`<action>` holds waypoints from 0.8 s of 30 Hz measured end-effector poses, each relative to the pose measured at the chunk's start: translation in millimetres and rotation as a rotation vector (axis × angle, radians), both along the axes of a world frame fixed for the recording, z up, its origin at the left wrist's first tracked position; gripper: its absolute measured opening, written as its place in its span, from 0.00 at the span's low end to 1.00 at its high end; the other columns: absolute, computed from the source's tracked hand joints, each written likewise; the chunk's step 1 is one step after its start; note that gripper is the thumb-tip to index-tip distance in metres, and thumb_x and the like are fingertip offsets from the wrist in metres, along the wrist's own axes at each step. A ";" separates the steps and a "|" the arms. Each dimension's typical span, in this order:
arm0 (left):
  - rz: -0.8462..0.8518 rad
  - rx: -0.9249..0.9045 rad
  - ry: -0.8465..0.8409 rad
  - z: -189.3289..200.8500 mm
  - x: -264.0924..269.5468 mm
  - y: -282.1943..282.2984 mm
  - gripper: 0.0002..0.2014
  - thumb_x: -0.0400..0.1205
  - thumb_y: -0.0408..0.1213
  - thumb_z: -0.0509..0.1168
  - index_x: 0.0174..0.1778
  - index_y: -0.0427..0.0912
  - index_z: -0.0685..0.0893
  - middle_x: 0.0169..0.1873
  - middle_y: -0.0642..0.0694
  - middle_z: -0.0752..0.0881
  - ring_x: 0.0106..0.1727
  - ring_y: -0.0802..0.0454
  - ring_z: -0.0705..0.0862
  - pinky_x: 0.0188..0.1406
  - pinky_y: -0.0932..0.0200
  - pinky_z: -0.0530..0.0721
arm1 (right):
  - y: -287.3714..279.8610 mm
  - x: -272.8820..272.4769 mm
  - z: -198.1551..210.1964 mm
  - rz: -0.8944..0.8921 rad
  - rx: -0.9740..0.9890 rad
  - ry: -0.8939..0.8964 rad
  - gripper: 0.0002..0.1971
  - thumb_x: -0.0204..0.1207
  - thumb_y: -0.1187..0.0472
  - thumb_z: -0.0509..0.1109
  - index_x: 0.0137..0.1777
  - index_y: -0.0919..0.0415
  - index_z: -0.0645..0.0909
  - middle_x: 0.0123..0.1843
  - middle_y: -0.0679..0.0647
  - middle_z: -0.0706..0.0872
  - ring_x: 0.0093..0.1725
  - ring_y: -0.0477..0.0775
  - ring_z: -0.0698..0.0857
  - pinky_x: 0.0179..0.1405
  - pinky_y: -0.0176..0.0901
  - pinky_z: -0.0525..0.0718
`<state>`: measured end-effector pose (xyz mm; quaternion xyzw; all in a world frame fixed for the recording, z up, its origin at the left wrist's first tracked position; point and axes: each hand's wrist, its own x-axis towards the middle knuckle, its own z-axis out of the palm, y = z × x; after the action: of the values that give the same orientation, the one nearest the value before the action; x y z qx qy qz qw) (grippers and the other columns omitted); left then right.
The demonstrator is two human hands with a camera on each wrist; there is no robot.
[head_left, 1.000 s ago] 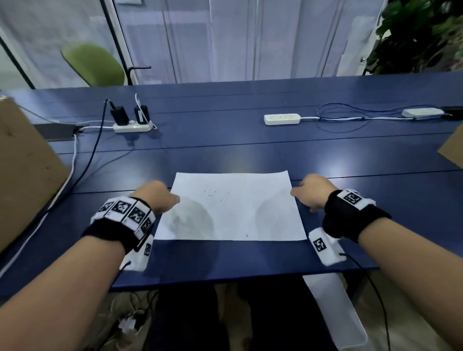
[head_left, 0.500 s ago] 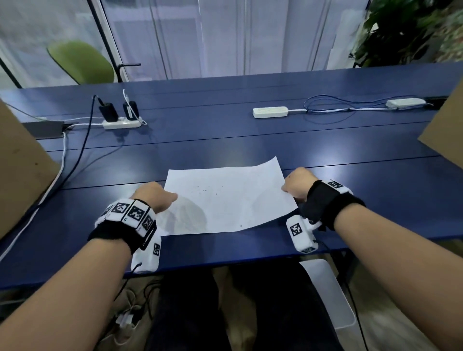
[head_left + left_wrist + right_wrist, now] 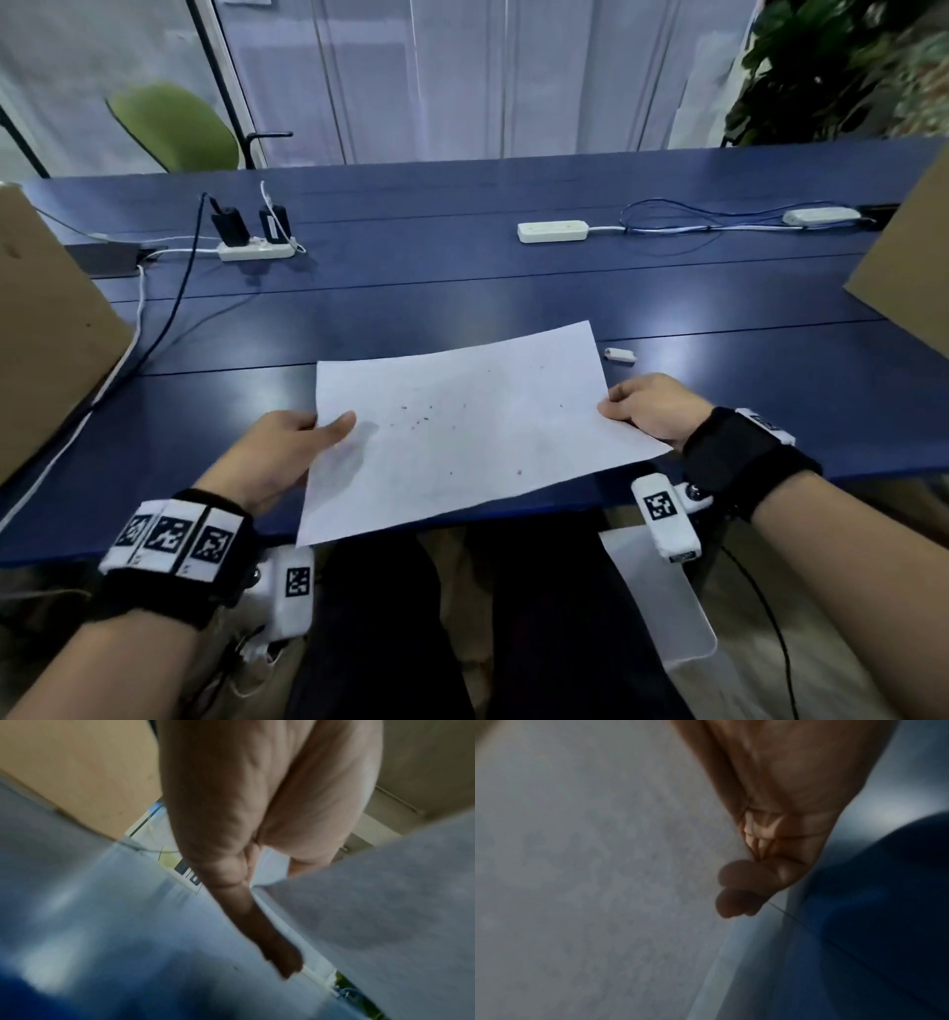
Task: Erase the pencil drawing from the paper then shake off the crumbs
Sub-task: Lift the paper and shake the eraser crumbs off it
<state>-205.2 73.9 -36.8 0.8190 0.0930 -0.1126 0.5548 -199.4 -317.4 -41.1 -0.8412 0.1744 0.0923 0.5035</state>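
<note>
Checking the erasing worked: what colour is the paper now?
White paper, dark crumbs on it; head view.

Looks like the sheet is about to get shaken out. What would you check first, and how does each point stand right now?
1. Left hand grips the paper at its left edge, thumb on top: ok.
2. Right hand pinches the right edge: ok.
3. Paper lifted off the blue table: ok, its near edge hangs past the table edge.
4. Crumbs on the sheet, waiting to be shaken off: ok, dark specks sit near its middle.
5. Pencil drawing fully erased: cannot tell, only faint marks show.
6. Small white object, perhaps the eraser, clear of the sheet: ok, it lies on the table beyond the right hand.
</note>
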 end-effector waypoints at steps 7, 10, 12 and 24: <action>0.060 -0.216 0.083 0.5 -65.0 -2.1 0.12 0.77 0.35 0.72 0.52 0.31 0.88 0.47 0.33 0.91 0.46 0.36 0.90 0.55 0.38 0.85 | -9.9 -64.7 -6.2 0.023 0.356 0.036 0.07 0.74 0.73 0.70 0.36 0.66 0.83 0.35 0.64 0.85 0.30 0.57 0.81 0.28 0.42 0.80; 0.027 -0.185 0.148 -6.9 -92.3 -6.3 0.13 0.77 0.36 0.71 0.52 0.30 0.88 0.47 0.33 0.91 0.46 0.33 0.90 0.49 0.40 0.88 | -20.9 -94.1 -12.2 0.076 0.358 0.113 0.02 0.74 0.72 0.70 0.41 0.69 0.83 0.37 0.65 0.85 0.28 0.55 0.81 0.21 0.38 0.81; 0.017 -0.180 0.176 -12.3 -106.8 -11.0 0.12 0.78 0.36 0.70 0.52 0.30 0.88 0.46 0.33 0.91 0.47 0.33 0.90 0.44 0.43 0.89 | -28.8 -109.5 -19.5 0.110 0.323 0.164 0.06 0.74 0.70 0.71 0.48 0.75 0.83 0.38 0.67 0.85 0.28 0.56 0.82 0.19 0.38 0.81; -0.084 0.037 0.207 -81.5 -116.7 -81.1 0.07 0.76 0.35 0.75 0.43 0.34 0.90 0.42 0.38 0.92 0.40 0.45 0.90 0.49 0.48 0.89 | -76.0 -140.5 -116.6 -0.034 0.067 0.418 0.09 0.74 0.70 0.69 0.32 0.70 0.78 0.23 0.59 0.78 0.12 0.47 0.70 0.10 0.31 0.58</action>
<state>-321.8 -7.2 -118.3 0.8163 0.1176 -0.2179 0.5219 -339.9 -393.4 -157.7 -0.7835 0.2861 0.2619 0.4854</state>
